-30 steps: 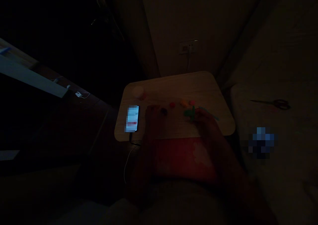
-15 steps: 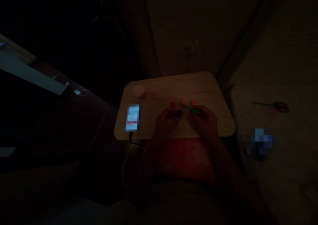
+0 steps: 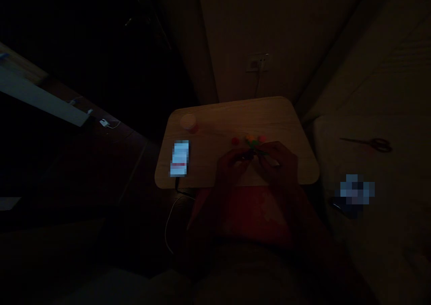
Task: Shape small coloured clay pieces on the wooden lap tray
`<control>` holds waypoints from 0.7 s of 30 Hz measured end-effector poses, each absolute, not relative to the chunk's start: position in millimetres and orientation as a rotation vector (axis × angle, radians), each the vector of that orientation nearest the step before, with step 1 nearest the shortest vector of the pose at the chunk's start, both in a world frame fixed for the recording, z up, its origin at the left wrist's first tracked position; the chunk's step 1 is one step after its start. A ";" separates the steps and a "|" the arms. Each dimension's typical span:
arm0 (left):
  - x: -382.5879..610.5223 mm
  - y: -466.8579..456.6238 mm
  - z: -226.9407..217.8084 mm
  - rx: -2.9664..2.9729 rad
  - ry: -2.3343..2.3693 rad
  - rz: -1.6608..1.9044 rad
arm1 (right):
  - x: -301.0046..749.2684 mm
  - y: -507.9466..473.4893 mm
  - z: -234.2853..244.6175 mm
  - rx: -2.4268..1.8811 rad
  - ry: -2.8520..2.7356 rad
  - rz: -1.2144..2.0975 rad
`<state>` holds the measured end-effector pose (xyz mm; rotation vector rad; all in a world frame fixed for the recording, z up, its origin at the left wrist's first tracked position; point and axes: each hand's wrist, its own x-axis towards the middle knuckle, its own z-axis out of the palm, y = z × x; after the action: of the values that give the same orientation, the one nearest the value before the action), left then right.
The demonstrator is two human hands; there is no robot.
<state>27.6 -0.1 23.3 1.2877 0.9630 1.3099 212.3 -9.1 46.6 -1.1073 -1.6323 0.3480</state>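
Note:
In dim light, my left hand is closed on a small dark piece near the table's front edge. Just to its right, my right hand pinches a thin green piece, whose tip reaches toward the dark one. The two pieces are very close; whether they touch I cannot tell. Beyond my fingers a red lump, an orange lump and a pink lump sit in a row on the wooden table. What the pieces are made of is too dark to make out.
A round lidded tub stands at the table's back left. In front of it lies a lit phone with a cable running off the front edge. Scissors rest on the pale surface at right. A wall socket is behind the table.
My left hand has moved right, bringing the dark piece close to the green one. My right hand has shifted only slightly, with the green piece still in it.

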 end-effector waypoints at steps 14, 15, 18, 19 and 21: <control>28.5 -4.5 29.9 1.333 0.918 1.355 | 223.5 -10.1 52.1 -1.074 -1.816 0.206; 28.7 -4.7 30.1 1.331 0.921 1.352 | 223.8 -10.6 52.0 -1.076 -1.820 0.191; 30.0 -4.6 27.5 1.308 0.915 1.349 | 223.5 -11.3 51.1 -1.064 -1.816 0.172; 30.6 -4.4 25.8 1.289 0.910 1.354 | 223.0 -11.4 50.7 -1.054 -1.815 0.176; 31.8 -3.8 22.1 1.240 0.901 1.373 | 222.2 -11.6 50.0 -1.046 -1.815 0.195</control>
<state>31.8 -3.8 22.1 1.2397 0.9009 1.3728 222.2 -11.6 50.0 -1.0463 -1.8146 0.1945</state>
